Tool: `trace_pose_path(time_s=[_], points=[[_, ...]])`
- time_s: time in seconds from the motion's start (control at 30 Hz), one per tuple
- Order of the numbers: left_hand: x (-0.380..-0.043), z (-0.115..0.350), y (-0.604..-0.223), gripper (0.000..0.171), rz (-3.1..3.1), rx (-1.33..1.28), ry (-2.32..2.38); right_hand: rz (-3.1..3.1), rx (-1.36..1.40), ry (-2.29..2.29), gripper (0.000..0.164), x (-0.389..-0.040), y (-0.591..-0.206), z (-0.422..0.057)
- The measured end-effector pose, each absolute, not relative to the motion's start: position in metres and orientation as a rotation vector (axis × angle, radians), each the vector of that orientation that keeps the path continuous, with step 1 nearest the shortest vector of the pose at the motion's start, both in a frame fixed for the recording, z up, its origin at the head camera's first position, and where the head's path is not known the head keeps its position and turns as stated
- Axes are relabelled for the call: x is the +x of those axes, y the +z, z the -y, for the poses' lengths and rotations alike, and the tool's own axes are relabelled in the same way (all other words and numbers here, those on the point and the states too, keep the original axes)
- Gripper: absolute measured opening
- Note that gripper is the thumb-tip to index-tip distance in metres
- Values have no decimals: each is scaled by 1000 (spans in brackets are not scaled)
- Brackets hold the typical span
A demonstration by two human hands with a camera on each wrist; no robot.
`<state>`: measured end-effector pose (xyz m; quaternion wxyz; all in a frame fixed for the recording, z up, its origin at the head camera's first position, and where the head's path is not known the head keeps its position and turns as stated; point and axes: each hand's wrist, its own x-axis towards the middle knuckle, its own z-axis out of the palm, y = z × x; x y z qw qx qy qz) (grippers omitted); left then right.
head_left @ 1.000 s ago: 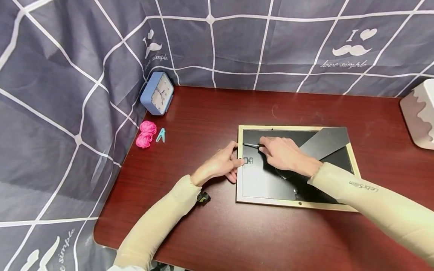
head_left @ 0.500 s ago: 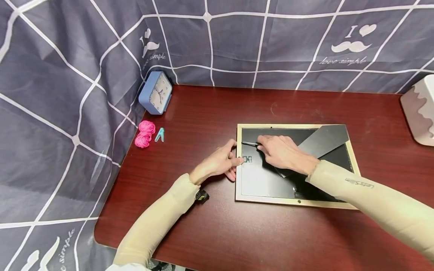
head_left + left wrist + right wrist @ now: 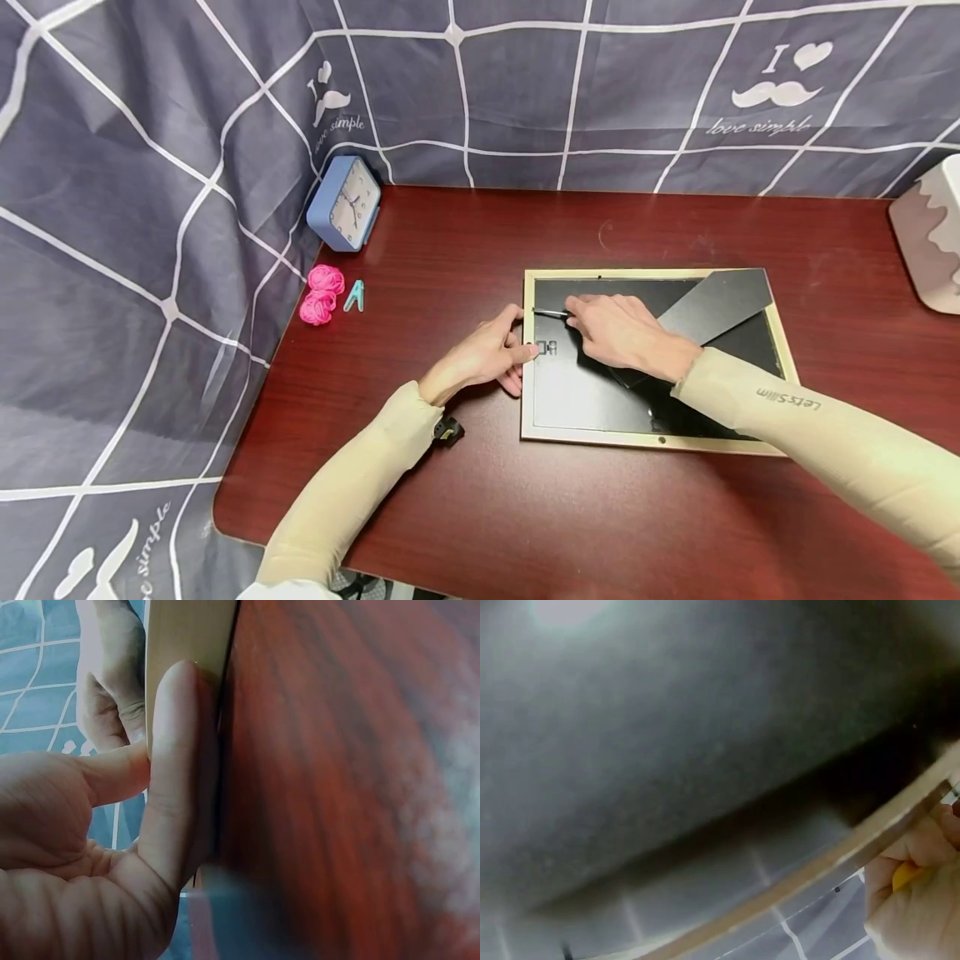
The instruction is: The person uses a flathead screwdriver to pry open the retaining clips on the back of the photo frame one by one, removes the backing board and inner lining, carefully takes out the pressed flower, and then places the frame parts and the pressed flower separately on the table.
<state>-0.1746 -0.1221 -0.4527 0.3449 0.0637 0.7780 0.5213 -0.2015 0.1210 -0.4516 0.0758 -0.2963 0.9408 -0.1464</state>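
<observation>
I have the right hand [image 3: 622, 332] gripping the tool [image 3: 551, 313], fingers curled over it so that only the metal shaft shows, pointing to 9 o'clock, with 12 toward the curtain [image 3: 660, 92]. In the right wrist view a patch of yellow between fingers is, I take it, the handle [image 3: 906, 876]. The left hand [image 3: 483, 354] isn't clenched: its thumb rests on the rim [image 3: 528, 408] at the 9 o'clock side, and in the left wrist view one finger lies nearly straight along the outer side.

The frame [image 3: 600, 437] lies flat on the table [image 3: 465, 517], back up, its long axis running 9 to 3. The right hand is over the black board [image 3: 577, 396], toward the frame's 10 o'clock corner. The stand [image 3: 716, 308] slants from below that hand toward 2 o'clock. The catch [image 3: 547, 347] sits at about 7 o'clock from the right fingertips, close by the left thumb.

I judge that the coming move turns on the line from shaft to rim. The shaft runs close to the frame's long axis, almost square to the 9 o'clock rim, its tip at the inner edge; whether it touches, I cannot tell. The right hand holds the tool, yet the left fingertips are nearer its tip, just across the rim. A push toward 9 o'clock would bear straight at them.
</observation>
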Motion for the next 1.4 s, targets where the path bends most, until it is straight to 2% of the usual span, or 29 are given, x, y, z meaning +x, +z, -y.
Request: trace_pose_path(time_s=[0.27, 0.53, 0.63, 0.8, 0.93, 1.1, 1.27, 1.33, 1.4], points=[[-177, 118, -447, 63, -2042, 162, 1304, -2848, -806, -664, 26, -224, -483, -140], [-184, 121, -444, 69, -2035, 104, 1335, -2834, -632, -858, 15, -177, -400, -144], [-196, 120, -436, 60, -2274, 143, 1180, -2869, -572, -948, 13, -157, -389, -154], [-238, 110, -445, 40, -2795, 257, 754, -2942, -392, -1084, 8, -124, -386, -178], [-250, 87, -426, 35, -2859, 446, 585, -2989, -211, -1140, 15, -101, -391, -200], [-271, 73, -433, 24, -2871, 599, 446, -3060, -11, -1123, 17, -82, -400, -232], [-299, 81, -485, 37, -2920, 538, 413, -3132, 147, -1065, 19, -67, -409, -271], [-292, 87, -483, 39, -2920, 540, 412, -3142, 215, -997, 22, -63, -412, -289], [-274, 92, -464, 38, -2930, 541, 382, -3140, 286, -900, 27, -60, -414, -307]])
